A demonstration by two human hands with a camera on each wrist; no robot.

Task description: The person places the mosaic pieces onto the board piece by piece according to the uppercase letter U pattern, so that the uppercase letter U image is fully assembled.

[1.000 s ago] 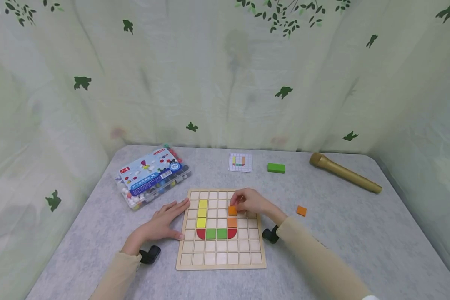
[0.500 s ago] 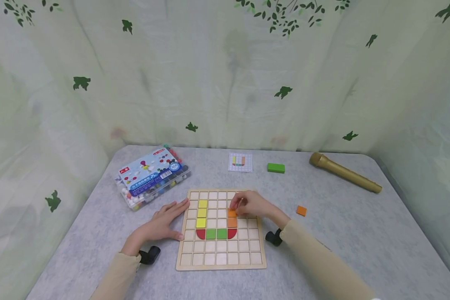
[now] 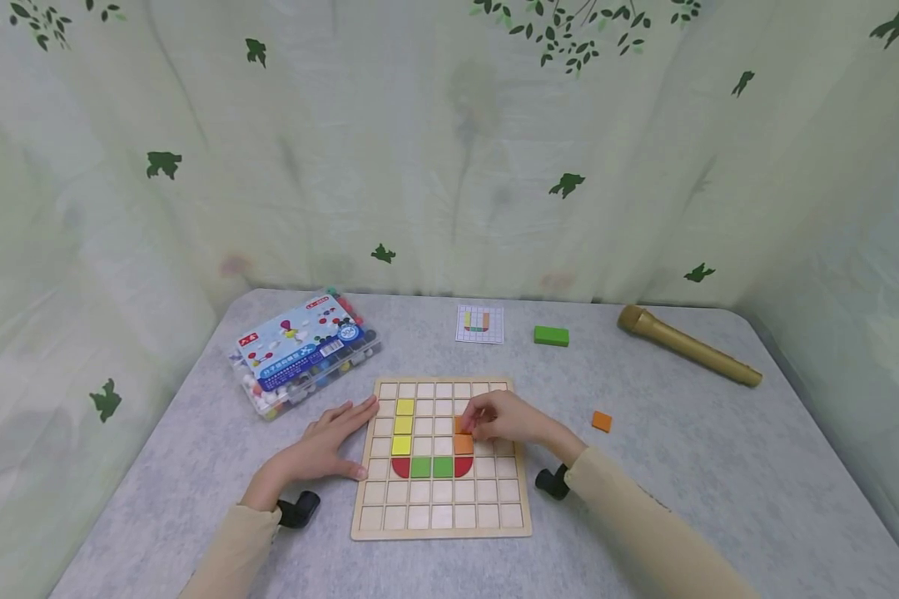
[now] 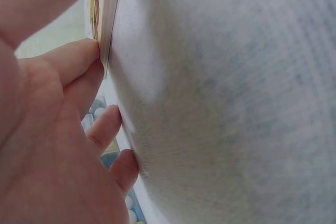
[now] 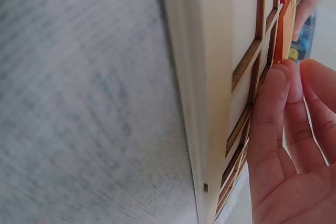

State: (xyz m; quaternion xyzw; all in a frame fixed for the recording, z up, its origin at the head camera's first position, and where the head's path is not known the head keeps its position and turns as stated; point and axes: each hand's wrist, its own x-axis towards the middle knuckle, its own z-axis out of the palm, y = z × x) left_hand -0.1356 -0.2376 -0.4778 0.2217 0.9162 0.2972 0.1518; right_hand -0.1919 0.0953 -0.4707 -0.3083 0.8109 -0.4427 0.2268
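Observation:
A wooden grid board (image 3: 442, 534) lies on the table. My left hand (image 3: 316, 452) rests along its left edge, thumb and fingers spread; the left wrist view shows fingertips (image 4: 88, 52) against the frame. Over the board's right half, my right hand (image 3: 504, 416) has its fingertips and thumb together on an orange tile (image 3: 459, 423), which they partly hide. Just below sits another orange tile (image 3: 463, 445). Three yellow tiles (image 3: 403, 425) form the left column. Along the bottom run a red rounded tile (image 3: 401, 467), two green tiles (image 3: 431, 467) and a second red rounded tile (image 3: 463, 467).
A loose orange tile (image 3: 603, 422) lies right of the board. Behind the board are a pattern card (image 3: 480, 324) and a green block (image 3: 551, 335). A plastic box of colored balls (image 3: 307, 353) stands back left, a gold microphone-shaped stick (image 3: 689, 345) back right.
The orange tile under my right hand has gone from slightly raised to level in its cell. My right fingers have shifted a little and cover more of it. The left hand stays put.

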